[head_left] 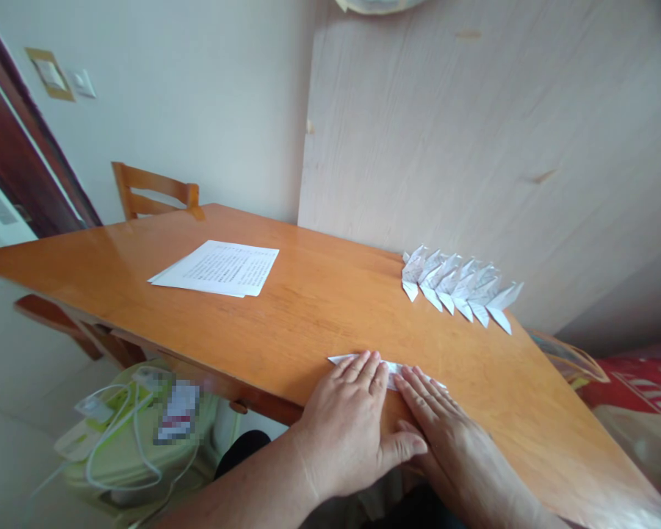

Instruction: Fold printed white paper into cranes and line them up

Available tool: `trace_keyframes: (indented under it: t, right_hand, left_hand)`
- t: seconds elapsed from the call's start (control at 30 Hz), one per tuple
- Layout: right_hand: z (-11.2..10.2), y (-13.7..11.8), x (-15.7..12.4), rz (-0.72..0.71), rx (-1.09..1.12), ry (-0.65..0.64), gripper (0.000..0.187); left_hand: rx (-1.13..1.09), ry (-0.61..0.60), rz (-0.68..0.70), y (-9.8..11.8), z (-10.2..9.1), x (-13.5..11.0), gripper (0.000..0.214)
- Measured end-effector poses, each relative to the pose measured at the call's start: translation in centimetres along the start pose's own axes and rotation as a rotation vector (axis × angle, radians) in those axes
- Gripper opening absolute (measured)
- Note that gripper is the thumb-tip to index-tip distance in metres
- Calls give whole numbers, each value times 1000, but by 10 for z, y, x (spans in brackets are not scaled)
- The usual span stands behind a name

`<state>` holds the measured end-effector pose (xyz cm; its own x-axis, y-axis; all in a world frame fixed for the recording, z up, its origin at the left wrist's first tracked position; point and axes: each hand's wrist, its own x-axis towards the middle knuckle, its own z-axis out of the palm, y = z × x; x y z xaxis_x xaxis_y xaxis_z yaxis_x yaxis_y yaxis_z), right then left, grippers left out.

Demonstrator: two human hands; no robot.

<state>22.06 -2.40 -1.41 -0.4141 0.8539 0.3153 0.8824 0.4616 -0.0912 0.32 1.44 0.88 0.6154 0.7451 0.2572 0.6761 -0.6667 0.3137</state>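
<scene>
Both my hands lie flat on a small piece of folded white paper (392, 369) at the near edge of the orange wooden table (319, 308). My left hand (352, 426) presses down with its fingers stretched over the paper's left part. My right hand (452, 448) lies beside it, fingers extended onto the paper's right part, its thumb tucked under the left hand's thumb. Only thin strips of the paper show past the fingertips. A row of several folded paper pieces (460, 286) lies at the table's far right, against the wall panel.
A stack of printed sheets (220, 268) lies on the table's left middle. A wooden chair (154, 192) stands behind the far corner. A pale wooden panel (474, 132) backs the table. A green container with white cables (126, 441) sits below left; red fabric (644, 389) lies right.
</scene>
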Motion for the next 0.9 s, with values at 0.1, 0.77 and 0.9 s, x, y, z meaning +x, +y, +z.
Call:
trace_keyframes:
  t: [0.1, 0.77, 0.9]
  right_hand:
    - [-8, -6, 3, 47, -41, -49, 58]
    - [-19, -14, 8, 123, 51, -131, 60]
    - [-21, -18, 11, 126, 47, -118, 60]
  left_hand:
    - [43, 23, -14, -15, -4, -6, 91]
    - [214, 194, -11, -63, -7, -26, 90]
    - [205, 197, 46, -63, -8, -24, 89]
